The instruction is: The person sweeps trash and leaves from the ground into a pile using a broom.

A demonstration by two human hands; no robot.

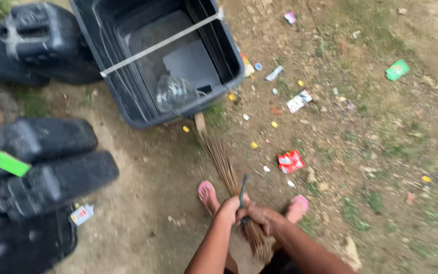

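1. My left hand [229,207] and right hand [260,215] are both pressed together around the upper end of a stick broom [224,165], one grip just beside the other, with a dark cord [243,190] looped where they meet.
2. The broom is a bundle of thin brown sticks. It slants from my hands, between my two pink sandals [208,194], toward the large dark bin [128,91], its far tip just short of the bin's near rim.
3. By my judgement the sweeping is barely begun: nothing is gathered into a pile, and litter lies scattered over the bare dirt.
4. What is left on the ground: a red wrapper [290,161] near my right foot, a white wrapper [298,101], a green wrapper [397,69] well apart, and small yellow caps [254,145].
5. Inside the bin I see a clear plastic bottle [175,93], and a pale strap crosses its opening.
6. Black jerrycans [51,175] lie to my left, one bearing a green tag [7,162].
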